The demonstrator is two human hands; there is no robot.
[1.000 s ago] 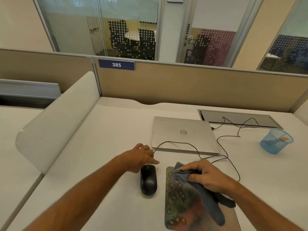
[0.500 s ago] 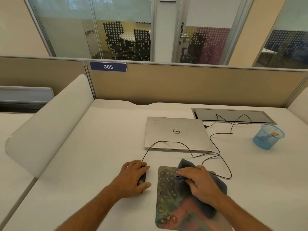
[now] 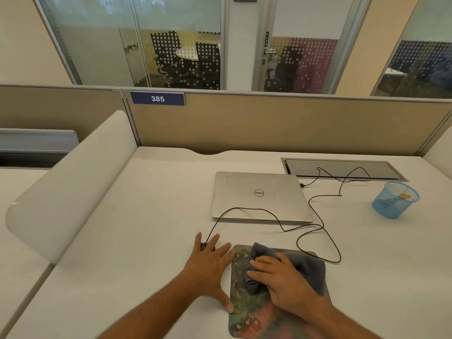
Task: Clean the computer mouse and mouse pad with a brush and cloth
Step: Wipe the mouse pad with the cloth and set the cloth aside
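The right hand (image 3: pixel 281 280) presses a crumpled grey cloth (image 3: pixel 308 267) onto the colourful patterned mouse pad (image 3: pixel 254 314) at the near edge. The left hand (image 3: pixel 208 267) lies flat with spread fingers over the black wired mouse (image 3: pixel 205 246), thumb touching the pad's left edge. Farther off lies a closed silver laptop (image 3: pixel 259 196) marked "Dell", beneath a blue "385" sign (image 3: pixel 157 98).

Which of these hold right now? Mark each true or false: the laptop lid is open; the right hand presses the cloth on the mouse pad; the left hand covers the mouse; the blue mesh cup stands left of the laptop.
1. The laptop lid is open. False: it lies closed.
2. The right hand presses the cloth on the mouse pad. True.
3. The left hand covers the mouse. True.
4. The blue mesh cup stands left of the laptop. False: it stands to its right.
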